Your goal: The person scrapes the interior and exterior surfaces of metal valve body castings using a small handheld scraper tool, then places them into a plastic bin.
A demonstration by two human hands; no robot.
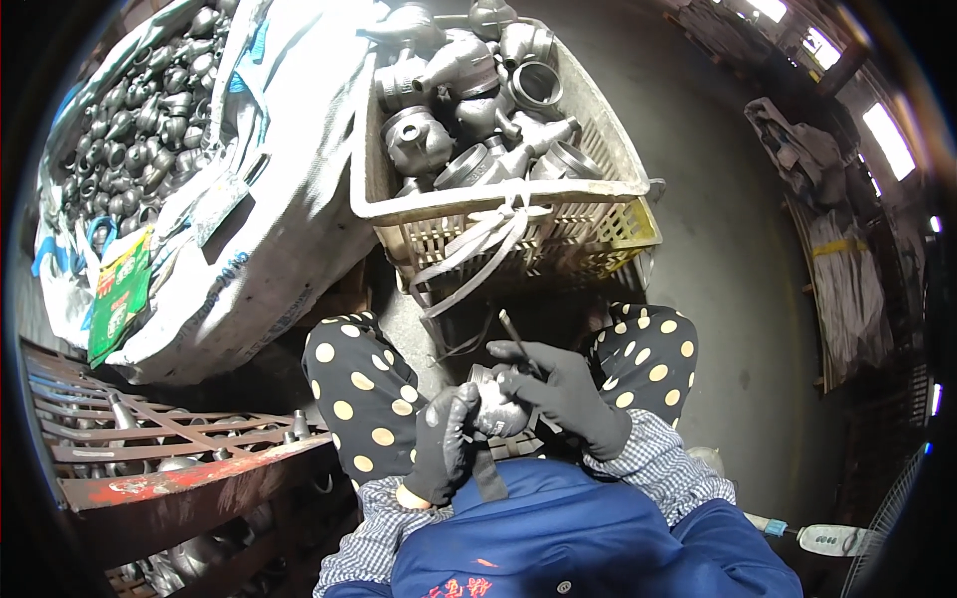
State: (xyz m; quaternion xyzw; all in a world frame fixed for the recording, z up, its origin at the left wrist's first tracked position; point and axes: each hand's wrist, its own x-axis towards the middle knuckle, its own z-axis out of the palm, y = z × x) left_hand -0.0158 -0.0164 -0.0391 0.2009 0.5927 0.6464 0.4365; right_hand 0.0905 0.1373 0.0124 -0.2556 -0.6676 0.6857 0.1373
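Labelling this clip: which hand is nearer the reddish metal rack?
Left: the left hand is right of the rack, holding a metal fitting; the right hand is farther right.

Left: 1 green packet point(120, 304) | right: 1 pale bundle point(852, 309), yellow band point(840, 247) | lower right: wire fan guard point(894, 508)

Your gloves point(570, 394) look like matt knitted cloth, and the fitting point(501, 411) between them is metal with a dull sheen. Before you, the crate point(429, 207) is scuffed, matt plastic; the sack point(284, 269) is creased, woven plastic. Your rack point(199, 476) looks like metal under worn, chipped paint.
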